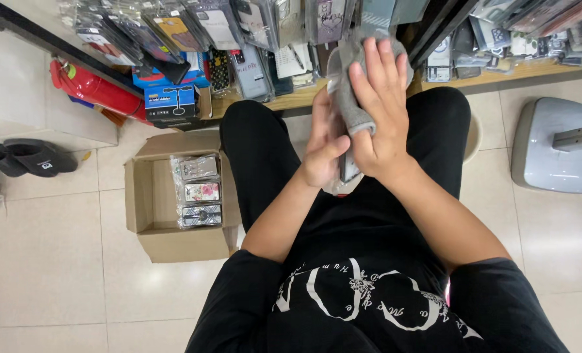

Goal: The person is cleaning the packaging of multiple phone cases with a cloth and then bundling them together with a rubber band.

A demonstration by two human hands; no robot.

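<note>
While the left hand (pixel 322 153) grips a flat packaged case (pixel 347 167) upright, the right hand (pixel 381 111) presses a grey cloth (pixel 353 104) against its upper end.

The floor (pixel 49 274) is made of big pale shiny tiles with thin lines between them. At the top of the frame runs a low wooden shelf (pixel 291 101) full of small packs in clear wrap. An open brown cardboard box (pixel 148 196) sits on the floor at the left. Dark shoes (pixel 33 157) lie at the far left. A grey stand base (pixel 552 147) sits at the right.
</note>
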